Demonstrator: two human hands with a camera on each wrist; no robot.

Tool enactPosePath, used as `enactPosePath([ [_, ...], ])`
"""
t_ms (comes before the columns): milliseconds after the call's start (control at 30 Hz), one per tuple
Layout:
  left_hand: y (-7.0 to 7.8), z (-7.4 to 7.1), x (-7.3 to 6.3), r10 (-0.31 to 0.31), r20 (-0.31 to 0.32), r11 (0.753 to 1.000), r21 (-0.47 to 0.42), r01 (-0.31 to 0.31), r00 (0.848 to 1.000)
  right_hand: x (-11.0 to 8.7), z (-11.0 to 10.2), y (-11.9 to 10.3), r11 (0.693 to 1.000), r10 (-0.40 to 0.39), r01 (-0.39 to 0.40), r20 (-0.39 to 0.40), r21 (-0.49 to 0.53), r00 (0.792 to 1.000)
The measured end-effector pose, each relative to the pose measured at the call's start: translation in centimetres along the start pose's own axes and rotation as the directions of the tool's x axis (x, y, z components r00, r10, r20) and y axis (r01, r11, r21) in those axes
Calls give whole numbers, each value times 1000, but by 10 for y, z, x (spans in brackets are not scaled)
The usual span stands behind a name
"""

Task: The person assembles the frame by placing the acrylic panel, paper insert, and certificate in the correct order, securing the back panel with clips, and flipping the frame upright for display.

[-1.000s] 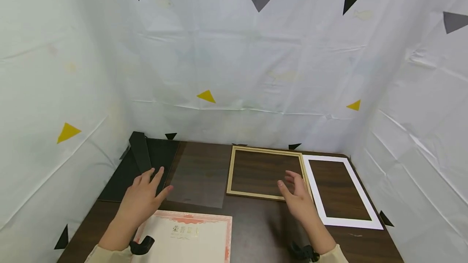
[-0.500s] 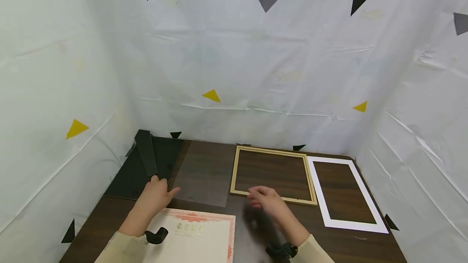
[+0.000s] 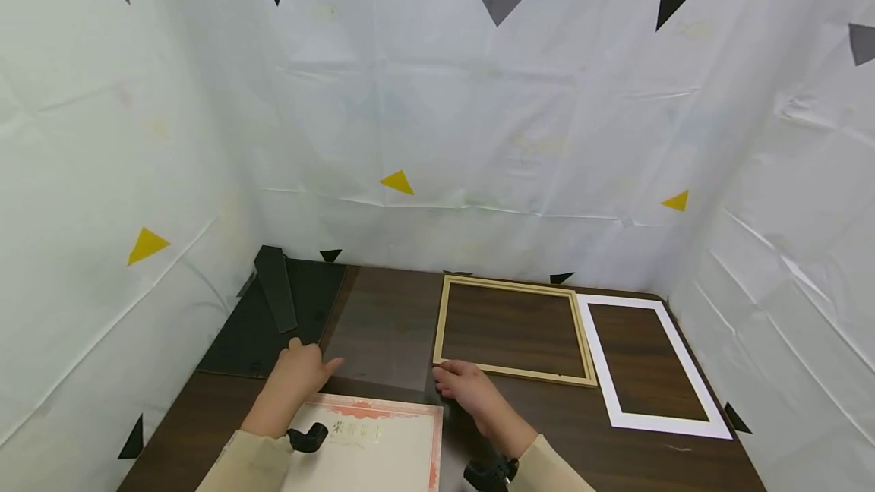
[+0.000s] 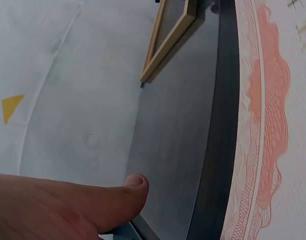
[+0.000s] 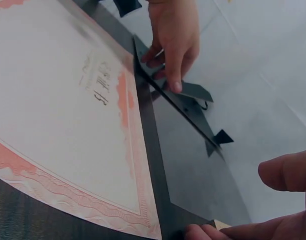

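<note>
My left hand (image 3: 292,382) is at the near right corner of a black frame backing board (image 3: 232,344) with a fold-out stand leg (image 3: 276,291). In the right wrist view its fingertips (image 5: 153,62) reach down at the board, thumb extended. My right hand (image 3: 472,393) is low at the near corner of a clear sheet (image 3: 383,317), beside the near left corner of a gold-coloured photo frame (image 3: 519,373). Its thumb (image 5: 285,172) and fingers stand apart in the right wrist view. A certificate (image 3: 376,462) with a red patterned border lies in front, between the forearms.
A white mat border (image 3: 673,426) lies at the right, along the gold frame's right side. All of it lies on a dark wood table (image 3: 656,469). White cloth (image 3: 437,97) with printed triangles encloses the table at the back and both sides.
My left hand has lowered to the backing board's near corner. My right hand has moved left and down, from over the gold frame to the clear sheet's near right corner.
</note>
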State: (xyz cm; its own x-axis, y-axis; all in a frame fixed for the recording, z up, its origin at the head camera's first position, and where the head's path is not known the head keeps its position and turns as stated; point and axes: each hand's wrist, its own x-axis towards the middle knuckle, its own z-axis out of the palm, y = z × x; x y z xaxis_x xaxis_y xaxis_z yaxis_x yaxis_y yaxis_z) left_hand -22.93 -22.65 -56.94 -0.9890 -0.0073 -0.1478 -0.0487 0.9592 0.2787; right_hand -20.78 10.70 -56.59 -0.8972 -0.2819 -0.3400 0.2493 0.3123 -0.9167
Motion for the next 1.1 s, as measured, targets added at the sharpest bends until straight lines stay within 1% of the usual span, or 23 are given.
enactPosePath([
  [67, -1, 0, 3, -11, 7, 1000, 0, 11, 1000, 2, 2, -3, 1000, 9, -9, 10, 1, 1000],
  [133, -2, -1, 6, -14, 6, 1000, -2, 14, 1000, 4, 5, -6, 1000, 13, -14, 25, 26, 1000],
  [233, -1, -1, 8, -16, 0, 1000, -14, 16, 1000, 4, 12, -13, 989, 32, -42, 68, 144, 997],
  [300, -1, -1, 8, -17, 0, 1000, -26, 17, 1000, 3, 18, -17, 963, 60, -83, 94, 256, 994],
  [400, -1, -2, 6, -22, 2, 998, -52, 22, 1000, 1, 27, -24, 900, 104, -148, 127, 410, 986],
  [467, 0, -4, 6, -26, 8, 997, -68, 26, 1000, 0, 31, -27, 864, 114, -168, 139, 475, 984],
  [533, -1, -5, 5, -30, 18, 996, -84, 32, 999, 0, 34, -29, 844, 108, -166, 141, 510, 984],
  [700, -3, -8, 7, -36, 44, 993, -110, 41, 998, 2, 38, -31, 816, 73, -129, 120, 563, 990],
  [833, -3, -8, 7, -35, 49, 993, -110, 40, 998, 4, 40, -33, 813, 51, -107, 113, 573, 992],
  [933, -3, -6, 7, -35, 46, 992, -117, 40, 998, 4, 43, -33, 813, 42, -99, 111, 574, 993],
  [1100, -4, -2, 10, -23, 34, 993, -118, 27, 999, 7, 47, -34, 811, 69, -111, 95, 574, 993],
])
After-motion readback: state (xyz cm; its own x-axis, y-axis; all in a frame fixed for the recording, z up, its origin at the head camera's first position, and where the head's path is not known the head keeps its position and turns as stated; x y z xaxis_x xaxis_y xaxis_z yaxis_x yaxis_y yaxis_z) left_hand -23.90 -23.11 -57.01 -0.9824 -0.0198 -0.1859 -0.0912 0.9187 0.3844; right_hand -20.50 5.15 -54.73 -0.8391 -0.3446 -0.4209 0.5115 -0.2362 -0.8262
